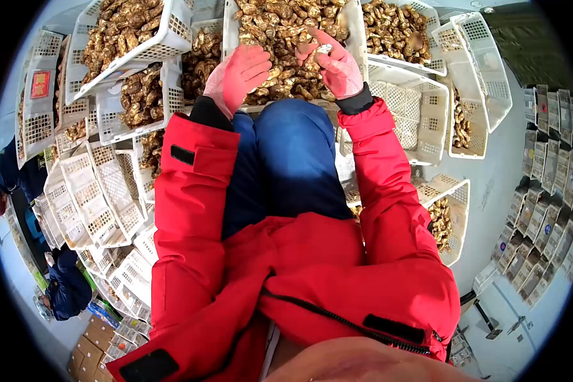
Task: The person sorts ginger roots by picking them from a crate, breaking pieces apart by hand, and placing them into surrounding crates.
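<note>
Both hands wear pink-red gloves with paler cuffs. My left hand (245,73) hovers at the near left of the middle crate, fingers stretched out side by side with nothing visible in them. Opposite it, my right hand (337,63) pinches a knobbly piece with a pale whitish end (325,49) between thumb and fingers. Beneath them is a heap of similar knobbly brown-gold pieces (286,32); their exact kind is unclear. They fill a white plastic crate (356,32), its near side close to my knees.
More filled crates stand left (175,32) and right (436,63) of the middle one. A crate with a pale mesh-like base (398,108) sits right of my knees. Nested crates (95,197) are stacked at left. People in dark clothing (67,286) are at far left.
</note>
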`<state>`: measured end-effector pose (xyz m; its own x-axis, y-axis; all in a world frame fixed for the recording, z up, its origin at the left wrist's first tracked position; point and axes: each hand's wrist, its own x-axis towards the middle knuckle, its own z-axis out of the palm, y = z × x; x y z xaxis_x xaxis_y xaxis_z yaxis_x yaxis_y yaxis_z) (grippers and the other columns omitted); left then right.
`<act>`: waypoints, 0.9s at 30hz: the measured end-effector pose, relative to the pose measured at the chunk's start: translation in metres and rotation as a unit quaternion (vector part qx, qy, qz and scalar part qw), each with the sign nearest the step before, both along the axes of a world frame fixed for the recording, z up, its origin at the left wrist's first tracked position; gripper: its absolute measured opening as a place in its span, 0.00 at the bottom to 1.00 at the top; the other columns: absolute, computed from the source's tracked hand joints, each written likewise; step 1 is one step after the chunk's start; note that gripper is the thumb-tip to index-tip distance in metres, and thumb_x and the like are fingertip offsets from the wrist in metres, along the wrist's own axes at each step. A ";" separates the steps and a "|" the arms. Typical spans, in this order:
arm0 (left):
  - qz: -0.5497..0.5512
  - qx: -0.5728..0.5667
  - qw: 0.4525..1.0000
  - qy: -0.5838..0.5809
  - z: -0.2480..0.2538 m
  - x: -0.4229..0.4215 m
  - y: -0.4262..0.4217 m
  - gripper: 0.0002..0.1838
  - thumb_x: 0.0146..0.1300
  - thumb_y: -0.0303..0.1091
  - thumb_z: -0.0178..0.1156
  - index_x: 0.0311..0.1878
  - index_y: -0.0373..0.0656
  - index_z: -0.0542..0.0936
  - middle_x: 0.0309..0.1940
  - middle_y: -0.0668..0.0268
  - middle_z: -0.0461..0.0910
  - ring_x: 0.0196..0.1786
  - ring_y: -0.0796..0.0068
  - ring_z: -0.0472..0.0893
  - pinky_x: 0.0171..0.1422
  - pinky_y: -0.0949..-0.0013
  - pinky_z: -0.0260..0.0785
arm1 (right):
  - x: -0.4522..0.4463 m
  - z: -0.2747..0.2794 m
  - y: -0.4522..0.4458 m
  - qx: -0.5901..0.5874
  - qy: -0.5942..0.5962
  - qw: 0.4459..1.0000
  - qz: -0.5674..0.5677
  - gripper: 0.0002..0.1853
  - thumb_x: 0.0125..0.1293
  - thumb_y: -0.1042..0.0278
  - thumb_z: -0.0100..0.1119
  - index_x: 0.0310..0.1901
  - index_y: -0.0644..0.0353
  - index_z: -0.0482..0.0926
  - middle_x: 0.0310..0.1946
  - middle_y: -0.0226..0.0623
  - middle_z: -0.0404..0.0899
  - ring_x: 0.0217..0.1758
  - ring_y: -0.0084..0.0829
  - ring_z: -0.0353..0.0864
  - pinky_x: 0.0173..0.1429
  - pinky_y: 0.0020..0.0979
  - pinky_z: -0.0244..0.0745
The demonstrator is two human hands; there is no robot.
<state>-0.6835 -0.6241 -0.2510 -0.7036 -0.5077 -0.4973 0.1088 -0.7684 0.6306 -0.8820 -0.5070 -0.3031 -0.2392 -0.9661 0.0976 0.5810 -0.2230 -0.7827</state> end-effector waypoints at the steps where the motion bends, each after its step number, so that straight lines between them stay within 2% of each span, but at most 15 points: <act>1: 0.000 -0.001 1.000 -0.003 0.003 -0.001 0.001 0.27 0.68 0.44 0.41 0.61 0.31 0.60 0.61 0.51 0.63 0.63 0.57 0.64 0.67 0.59 0.55 | 0.002 -0.003 -0.002 -0.033 -0.014 0.999 0.004 0.26 0.61 0.75 0.49 0.61 0.71 0.58 0.42 0.48 0.77 0.44 0.35 0.75 0.57 0.33 0.63; 5: -0.033 -0.021 0.999 0.027 -0.010 0.004 -0.004 0.27 0.69 0.45 0.39 0.62 0.32 0.60 0.60 0.51 0.65 0.62 0.58 0.65 0.66 0.60 0.57 | 0.002 -0.002 -0.001 -0.043 -0.062 0.997 0.028 0.26 0.60 0.76 0.45 0.61 0.71 0.57 0.40 0.48 0.77 0.44 0.34 0.75 0.56 0.31 0.64; 8: -0.101 -0.047 0.992 -0.051 -0.010 -0.006 0.006 0.27 0.68 0.48 0.39 0.62 0.35 0.61 0.59 0.52 0.65 0.60 0.60 0.67 0.64 0.60 0.59 | 0.017 0.002 -0.009 -0.057 -0.091 0.994 -0.021 0.26 0.60 0.76 0.46 0.61 0.70 0.57 0.43 0.47 0.76 0.46 0.32 0.74 0.58 0.28 0.63; 10: -0.151 -0.048 0.985 -0.067 0.004 -0.014 0.016 0.27 0.68 0.51 0.40 0.62 0.40 0.62 0.56 0.54 0.68 0.58 0.60 0.69 0.62 0.60 0.61 | 0.033 0.020 -0.010 -0.013 -0.052 0.999 -0.007 0.26 0.64 0.69 0.50 0.62 0.67 0.59 0.52 0.44 0.71 0.54 0.29 0.70 0.62 0.27 0.59; 12: -0.150 -0.017 0.986 -0.072 0.011 -0.017 0.021 0.27 0.67 0.51 0.42 0.62 0.42 0.62 0.53 0.55 0.70 0.58 0.60 0.69 0.62 0.59 0.62 | 0.043 0.026 -0.020 -0.003 0.050 0.998 0.042 0.25 0.64 0.63 0.51 0.61 0.65 0.62 0.54 0.41 0.71 0.56 0.28 0.69 0.61 0.26 0.60; 13: -0.135 -0.014 0.989 -0.067 0.008 -0.015 0.018 0.27 0.66 0.49 0.47 0.62 0.45 0.61 0.51 0.56 0.71 0.56 0.62 0.71 0.57 0.62 0.65 | 0.043 0.034 -0.021 0.003 0.132 0.990 0.044 0.24 0.68 0.59 0.44 0.61 0.64 0.62 0.55 0.41 0.70 0.60 0.29 0.66 0.63 0.28 0.58; 16: -0.072 -0.093 0.991 -0.063 -0.006 -0.007 0.006 0.26 0.65 0.46 0.50 0.62 0.45 0.61 0.53 0.56 0.69 0.51 0.67 0.73 0.52 0.67 0.67 | 0.011 0.021 -0.033 -0.018 0.237 0.970 -0.052 0.24 0.68 0.57 0.43 0.60 0.64 0.63 0.53 0.41 0.72 0.57 0.31 0.69 0.61 0.29 0.61; 17: -0.042 -0.062 0.996 -0.053 -0.010 -0.007 0.002 0.25 0.66 0.43 0.50 0.63 0.47 0.60 0.52 0.58 0.70 0.45 0.73 0.73 0.45 0.72 0.66 | -0.006 0.024 -0.034 0.028 0.252 0.965 -0.073 0.23 0.69 0.56 0.41 0.59 0.64 0.65 0.52 0.41 0.73 0.54 0.31 0.72 0.59 0.29 0.65; 18: -0.031 -0.044 0.998 -0.036 -0.013 -0.005 0.001 0.25 0.66 0.42 0.49 0.64 0.48 0.58 0.51 0.59 0.71 0.43 0.74 0.72 0.44 0.73 0.66 | -0.011 0.023 -0.027 0.044 0.091 0.988 -0.112 0.19 0.66 0.64 0.46 0.54 0.66 0.70 0.42 0.39 0.78 0.44 0.28 0.76 0.52 0.26 0.70; 20: -0.006 -0.010 1.000 -0.005 -0.007 -0.003 -0.002 0.26 0.67 0.41 0.46 0.66 0.50 0.54 0.48 0.61 0.73 0.39 0.76 0.71 0.41 0.75 0.64 | -0.032 -0.003 -0.020 0.150 0.121 0.960 -0.202 0.18 0.64 0.67 0.49 0.53 0.66 0.71 0.40 0.38 0.78 0.43 0.27 0.77 0.49 0.26 0.72; 21: -0.053 -0.075 0.995 -0.050 -0.004 -0.005 0.000 0.26 0.68 0.42 0.41 0.68 0.53 0.49 0.43 0.65 0.75 0.31 0.80 0.68 0.33 0.78 0.60 | -0.036 -0.014 -0.016 0.161 0.124 0.960 -0.191 0.17 0.63 0.68 0.50 0.53 0.66 0.71 0.41 0.38 0.78 0.44 0.27 0.77 0.48 0.25 0.72; 24: -0.070 0.008 0.991 -0.111 0.015 -0.010 0.004 0.29 0.69 0.45 0.39 0.69 0.55 0.44 0.40 0.67 0.73 0.25 0.83 0.64 0.27 0.80 0.57 | -0.013 0.005 -0.008 0.158 0.183 0.962 -0.125 0.20 0.60 0.70 0.55 0.55 0.63 0.70 0.47 0.39 0.75 0.48 0.29 0.75 0.52 0.28 0.71; 25: -0.064 0.034 0.990 -0.121 0.016 -0.013 0.006 0.29 0.66 0.56 0.40 0.64 0.48 0.58 0.28 0.71 0.73 0.18 0.84 0.60 0.21 0.80 0.52 | 0.002 0.018 -0.006 0.121 0.239 0.956 -0.121 0.22 0.59 0.69 0.57 0.56 0.62 0.69 0.50 0.40 0.73 0.50 0.30 0.74 0.55 0.29 0.69; 26: -0.097 0.017 0.984 -0.150 0.017 -0.012 0.005 0.28 0.63 0.61 0.39 0.53 0.47 0.64 0.24 0.72 0.71 0.18 0.83 0.61 0.21 0.79 0.51 | 0.013 0.030 -0.007 0.081 0.295 0.945 -0.116 0.24 0.57 0.69 0.58 0.56 0.61 0.68 0.53 0.40 0.71 0.53 0.31 0.73 0.57 0.30 0.67; 27: -0.129 0.000 0.976 -0.178 0.018 -0.012 0.004 0.31 0.60 0.66 0.38 0.42 0.45 0.70 0.20 0.74 0.69 0.18 0.83 0.61 0.21 0.78 0.51 | 0.016 0.037 -0.011 0.024 0.490 0.860 -0.141 0.28 0.53 0.69 0.60 0.57 0.59 0.67 0.56 0.41 0.68 0.57 0.36 0.70 0.60 0.33 0.64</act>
